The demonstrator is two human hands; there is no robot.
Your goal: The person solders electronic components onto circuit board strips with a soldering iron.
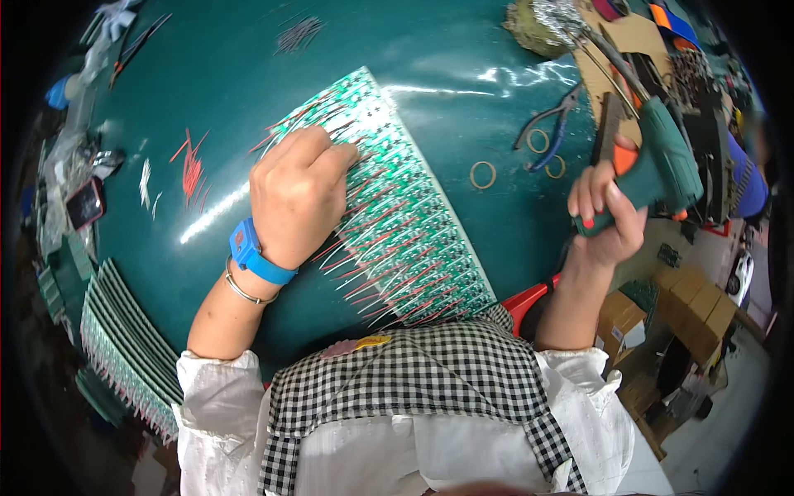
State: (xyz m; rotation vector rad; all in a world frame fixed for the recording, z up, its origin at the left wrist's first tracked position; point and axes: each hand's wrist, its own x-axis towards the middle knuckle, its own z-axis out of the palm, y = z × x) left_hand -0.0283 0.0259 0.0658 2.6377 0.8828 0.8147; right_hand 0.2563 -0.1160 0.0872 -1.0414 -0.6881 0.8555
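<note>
My left hand [299,186] is closed over the upper left part of a green circuit board panel [447,223]. Its fingertips are pinched together by the panel, and what they hold is hidden. Rows of red, white and dark wires [397,273] stick out from the panel, which lies slanted on the table in front of me. To the right, my right hand [608,211] is wrapped round the handle of a green soldering gun [672,153]. The gun's long metal rods point up and left, toward a foil-covered lump [550,21].
Blue-handled pliers [550,124] and rubber bands [483,174] lie right of the panel. Loose red wires [191,169], white wires [145,183] and dark wires [299,35] lie on the green table [215,91]. A row of stacked panels [124,339] stands at the left; cardboard boxes [699,310] are at right.
</note>
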